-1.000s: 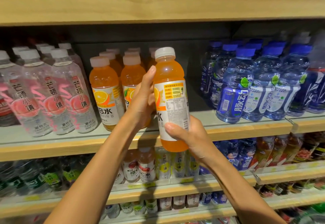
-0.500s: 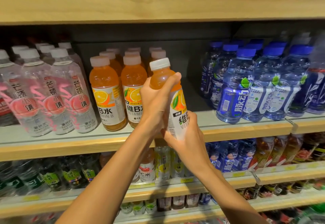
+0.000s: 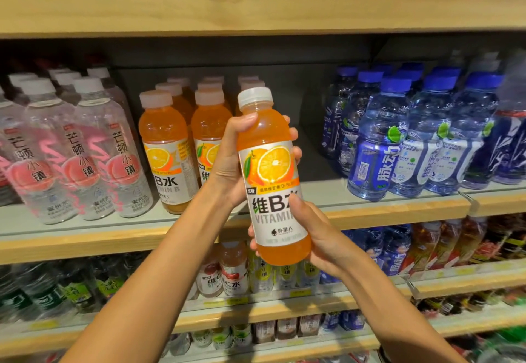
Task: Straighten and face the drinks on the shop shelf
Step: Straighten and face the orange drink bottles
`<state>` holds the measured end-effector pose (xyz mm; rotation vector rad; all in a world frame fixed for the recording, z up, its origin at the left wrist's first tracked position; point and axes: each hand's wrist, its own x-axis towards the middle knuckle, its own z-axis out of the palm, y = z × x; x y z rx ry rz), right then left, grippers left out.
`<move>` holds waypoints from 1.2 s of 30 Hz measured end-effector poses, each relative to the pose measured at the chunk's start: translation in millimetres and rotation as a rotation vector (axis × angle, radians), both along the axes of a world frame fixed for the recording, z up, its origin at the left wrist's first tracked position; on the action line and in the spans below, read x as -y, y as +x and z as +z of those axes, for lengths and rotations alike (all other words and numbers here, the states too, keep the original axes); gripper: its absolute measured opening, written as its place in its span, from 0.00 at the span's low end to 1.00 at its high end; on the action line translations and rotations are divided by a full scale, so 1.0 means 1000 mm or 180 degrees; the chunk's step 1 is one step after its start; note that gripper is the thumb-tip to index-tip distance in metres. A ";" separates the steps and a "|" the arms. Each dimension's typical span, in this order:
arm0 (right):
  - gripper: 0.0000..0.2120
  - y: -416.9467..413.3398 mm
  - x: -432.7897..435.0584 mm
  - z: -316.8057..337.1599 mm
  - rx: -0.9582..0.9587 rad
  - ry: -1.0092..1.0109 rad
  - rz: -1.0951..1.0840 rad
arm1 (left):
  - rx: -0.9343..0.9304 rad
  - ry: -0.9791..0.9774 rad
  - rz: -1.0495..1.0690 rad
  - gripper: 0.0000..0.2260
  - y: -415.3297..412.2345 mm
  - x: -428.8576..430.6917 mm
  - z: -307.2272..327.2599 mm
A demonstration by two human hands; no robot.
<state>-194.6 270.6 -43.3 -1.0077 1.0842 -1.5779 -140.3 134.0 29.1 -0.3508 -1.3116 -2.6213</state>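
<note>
I hold an orange vitamin drink bottle [image 3: 270, 174] with a white cap in front of the middle shelf [image 3: 370, 211], off the board. Its front label with the orange slice faces me. My left hand [image 3: 230, 160] grips the upper part from the left, fingers wrapped round the back. My right hand [image 3: 316, 234] grips the lower part from the right, thumb across the label. Two rows of the same orange bottles [image 3: 165, 152] stand on the shelf just left of it, labels partly turned.
Clear pink-labelled bottles [image 3: 82, 152] fill the shelf's left part, blue-capped bottles [image 3: 404, 134] the right. A bare gap of shelf lies behind the held bottle. Lower shelves [image 3: 284, 305] carry more drinks. The upper shelf board [image 3: 256, 9] with price tags hangs above.
The bottle has been turned in my hands from its back label to its front label facing me, and it has come upright after a tilt. Both hands have shifted their grip.
</note>
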 end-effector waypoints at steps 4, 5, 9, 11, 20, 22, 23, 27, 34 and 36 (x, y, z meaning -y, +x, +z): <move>0.38 0.006 0.002 -0.003 -0.0314 -0.0017 -0.0493 | 0.0078 0.0002 0.0216 0.31 0.000 0.001 -0.005; 0.36 0.007 0.002 -0.004 -0.0427 -0.0048 -0.0627 | 0.0175 -0.0106 0.0439 0.30 0.000 0.000 -0.005; 0.23 0.008 0.002 -0.005 -0.0788 -0.0231 -0.1194 | 0.0680 -0.1061 0.1905 0.26 0.002 -0.007 -0.004; 0.28 0.007 0.003 -0.005 -0.1011 -0.0186 -0.1553 | 0.0549 -0.1465 0.2353 0.22 0.004 -0.013 -0.003; 0.30 0.013 0.003 -0.011 -0.1792 -0.0028 -0.1963 | 0.0374 -0.1385 0.3159 0.15 -0.008 -0.036 0.005; 0.30 0.013 0.003 -0.014 -0.1791 -0.0012 -0.1864 | 0.0391 -0.1212 0.3136 0.10 -0.010 -0.035 0.004; 0.29 0.012 0.002 -0.015 -0.1738 -0.0030 -0.1792 | 0.0411 -0.1143 0.3065 0.08 -0.009 -0.033 0.003; 0.31 0.000 -0.004 -0.008 -0.0992 -0.0112 -0.1199 | 0.0563 -0.0590 0.2024 0.19 -0.004 -0.019 0.006; 0.39 -0.008 -0.005 0.002 -0.0497 0.0257 -0.0271 | 0.0248 -0.0344 0.0497 0.29 -0.002 -0.001 0.003; 0.35 -0.005 0.000 0.002 -0.0641 0.0168 -0.0444 | 0.0184 -0.0444 0.0396 0.30 -0.003 0.001 0.001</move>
